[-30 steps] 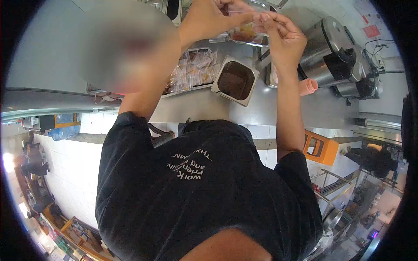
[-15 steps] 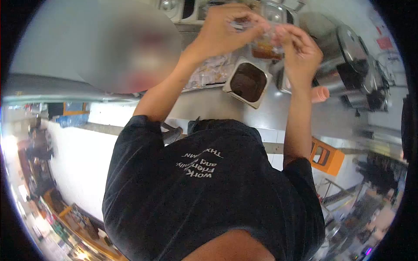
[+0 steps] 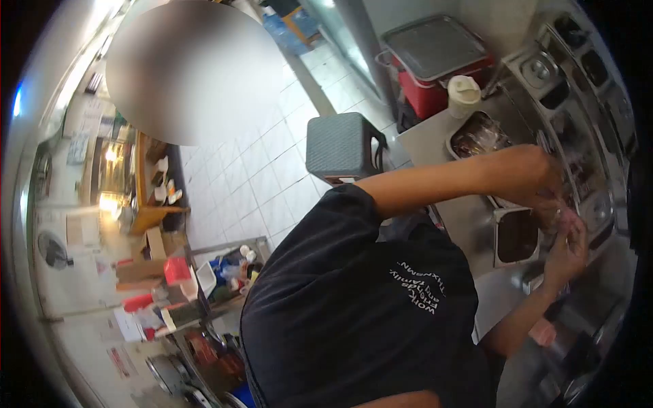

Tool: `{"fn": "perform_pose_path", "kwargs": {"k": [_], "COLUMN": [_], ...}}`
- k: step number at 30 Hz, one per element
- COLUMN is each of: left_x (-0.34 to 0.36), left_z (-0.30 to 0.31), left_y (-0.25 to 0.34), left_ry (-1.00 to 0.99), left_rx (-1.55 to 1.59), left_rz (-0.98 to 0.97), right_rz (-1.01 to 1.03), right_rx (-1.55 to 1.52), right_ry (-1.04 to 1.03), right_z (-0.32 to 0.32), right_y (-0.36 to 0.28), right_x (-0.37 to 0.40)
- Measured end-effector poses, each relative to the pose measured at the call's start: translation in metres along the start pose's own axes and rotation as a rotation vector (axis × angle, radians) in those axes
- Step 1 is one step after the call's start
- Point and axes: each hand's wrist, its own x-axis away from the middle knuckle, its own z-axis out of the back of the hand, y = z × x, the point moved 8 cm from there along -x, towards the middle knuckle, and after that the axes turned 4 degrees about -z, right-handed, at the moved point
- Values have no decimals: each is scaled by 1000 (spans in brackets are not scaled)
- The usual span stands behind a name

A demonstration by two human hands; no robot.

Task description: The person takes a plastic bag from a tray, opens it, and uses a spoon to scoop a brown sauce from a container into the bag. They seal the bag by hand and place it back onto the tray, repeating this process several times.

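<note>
My left hand point(image 3: 534, 177) reaches across the steel counter with its fingers pinched together. Opposite it, my right hand point(image 3: 570, 251) is closed too, fingertips meeting those of the left. Between them is a bit of clear plastic bag point(image 3: 559, 209), mostly hidden by the fingers; its contents cannot be made out now. Just beside the hands sits a square metal pan point(image 3: 498, 239) of dark brown sauce. Farther along the counter is a metal tray point(image 3: 451, 144) with clear plastic packets. A pink bottle-like item point(image 3: 543, 332) lies near my right forearm.
A white lidded tub point(image 3: 464, 97) stands at the counter corner by a red cooler point(image 3: 422, 92). Metal-lidded inserts point(image 3: 539, 70) line the counter's far side. On the tiled floor is a grey stool point(image 3: 338, 146). A cluttered rack point(image 3: 204, 299) stands to the lower left.
My view has swung left, so the counter and both hands now appear at the right and the floor shows. The hands stay together, still pinching the plastic.
</note>
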Motion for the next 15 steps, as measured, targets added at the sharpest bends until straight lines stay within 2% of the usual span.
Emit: {"fn": "perform_pose_path", "kwargs": {"k": [2,4,9,12,15], "left_x": [10,23,52,69,84], "left_z": [3,6,9,17,20], "left_y": [9,23,34,43,43], "left_ry": [52,120,201,266,348], "left_rx": [-53,-100,14,27,53], "left_rz": [20,43,109,181,234], "right_rz": [93,91,270,229,-59], "right_rx": [34,80,136,-7,-246], "right_ry": [-120,-179,-280,-230,-186], "right_z": [-13,-18,-31,-32,-26], "right_y": [-18,-19,-49,-33,-7], "right_x": [-1,0,18,23,27]}}
